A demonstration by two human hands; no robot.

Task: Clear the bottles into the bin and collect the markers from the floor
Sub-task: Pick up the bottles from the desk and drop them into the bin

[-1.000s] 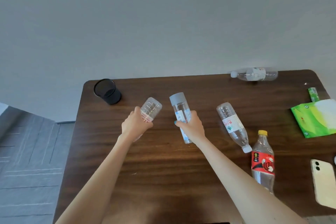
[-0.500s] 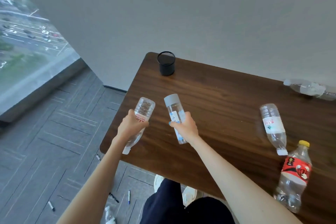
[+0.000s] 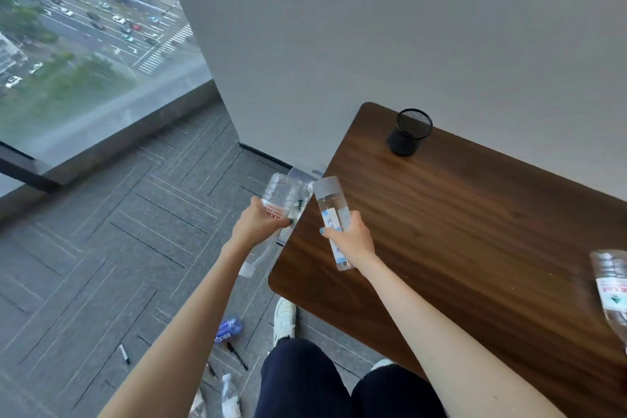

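Observation:
My left hand [image 3: 258,226] grips a clear ribbed bottle [image 3: 276,192] with a red-lettered label, held cap down past the left edge of the table [image 3: 458,224]. My right hand [image 3: 351,239] holds a clear bottle with a grey cap [image 3: 330,200] over the table's left edge. A third clear bottle [image 3: 612,288] lies on the table at the right border. On the carpet below lie black markers [image 3: 124,354] [image 3: 236,355], a blue-labelled bottle [image 3: 228,329] and a clear bottle [image 3: 230,395]. A clear bin [image 3: 303,174] seems to show behind the left bottle.
A black mesh pen cup [image 3: 409,132] stands at the table's far left corner by the grey wall. A floor-to-ceiling window [image 3: 84,44] fills the left. My legs and white shoes [image 3: 284,317] stand by the table's near corner.
My view has swung left and down. Both hands have carried their bottles left, the left one now out past the table edge. More floor, markers and fallen bottles have come into view.

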